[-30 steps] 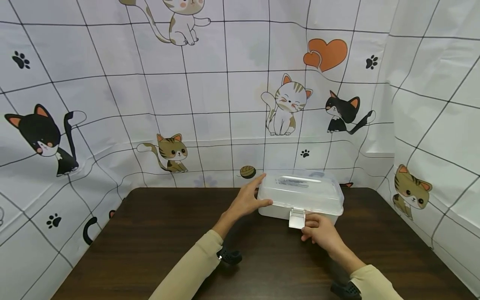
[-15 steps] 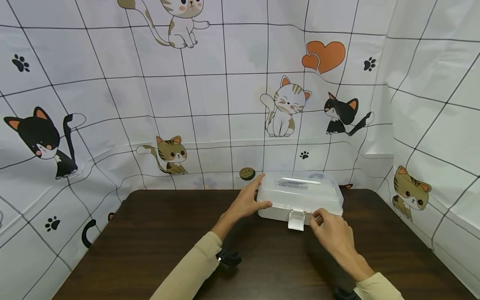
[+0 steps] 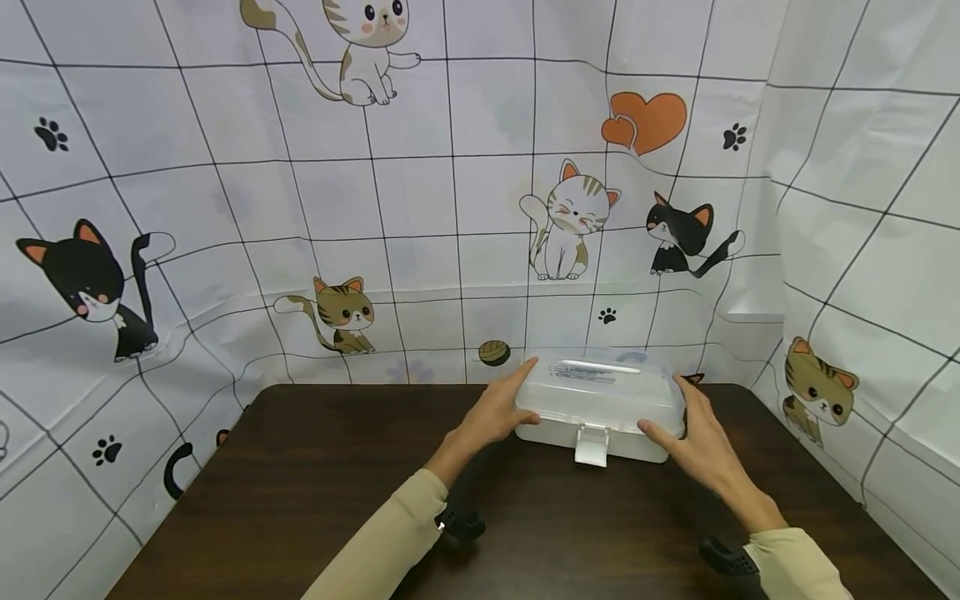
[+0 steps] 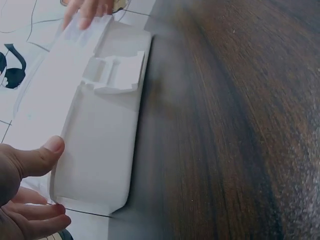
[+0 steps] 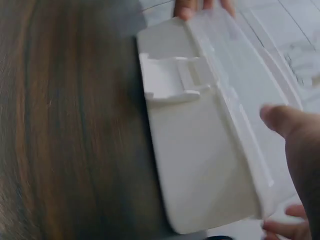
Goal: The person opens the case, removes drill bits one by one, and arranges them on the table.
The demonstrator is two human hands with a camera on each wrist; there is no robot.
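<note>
A white plastic storage box (image 3: pixel 630 446) with a clear lid (image 3: pixel 600 387) stands on the table toward its far right. The lid lies down on the box, and the front latch (image 3: pixel 592 447) hangs flipped outward. My left hand (image 3: pixel 491 412) holds the box's left end, thumb at the front edge and fingers round the side. At the right end, my right hand (image 3: pixel 701 437) is spread, its thumb (image 5: pixel 277 117) over the lid's front and its fingers beside the end. Whether those fingers touch the box cannot be told. The lid's glare hides any contents.
The dark wooden table (image 3: pixel 337 483) extends to the left and in front of the box. A white cat-print sheet (image 3: pixel 420 200) hangs close behind the table and along both sides. Black wrist devices (image 3: pixel 461 523) sit below both sleeves.
My right hand has let go of the latch area, risen, and moved right to the box's right end, its fingers spreading. The left hand has stayed at the left end.
</note>
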